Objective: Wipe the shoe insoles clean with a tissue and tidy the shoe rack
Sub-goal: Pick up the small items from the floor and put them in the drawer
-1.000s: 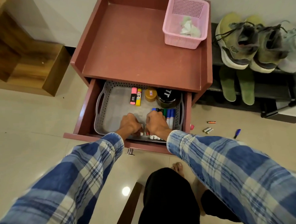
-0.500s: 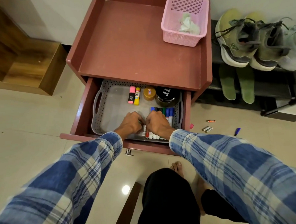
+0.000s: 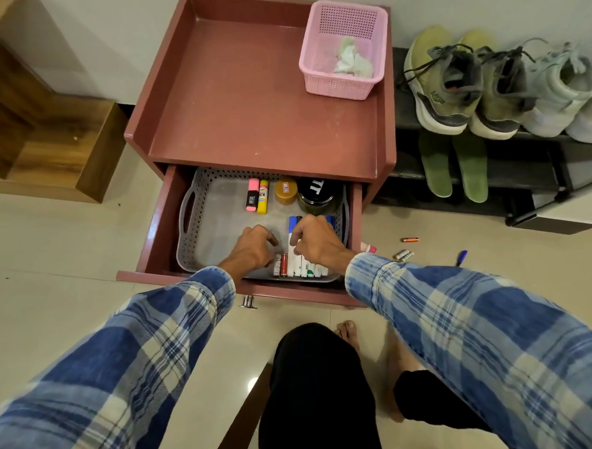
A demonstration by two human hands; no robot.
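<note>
Viewing from the head camera, both hands are found inside the grey perforated plastic tray (image 3: 199, 229), which sits in the open drawer (image 3: 156, 231) of the reddish-brown wooden cabinet (image 3: 247, 106). The left hand (image 3: 254, 248) is held knuckles-up with fingers curled down beside two small batteries (image 3: 280, 264). Its fingertips are hidden, so whether anything is gripped cannot be told. A blue-capped white marker (image 3: 291, 228) appears to be pinched by the curled fingers of the right hand (image 3: 318, 242), at the left end of a row of markers (image 3: 310, 270) laid side by side.

The pair of green foam insoles (image 3: 437, 169) is located on the lower shelf of the black shoe rack (image 3: 532, 174), well apart from both hands, to the right of and beyond the drawer. Their long axes run away from the person, roughly parallel to the markers. The right hand is the nearer one. A crumpled white tissue (image 3: 351, 60) is seen in the pink plastic basket (image 3: 339, 88) at the far right corner of the cabinet top. It is judged that any reach for insoles or tissue is best made rightward by the right hand, once the marker is released. Loose batteries (image 3: 404, 254) and a blue pen (image 3: 462, 257) are seen on the tiled floor (image 3: 66, 253) between drawer and rack.
</note>
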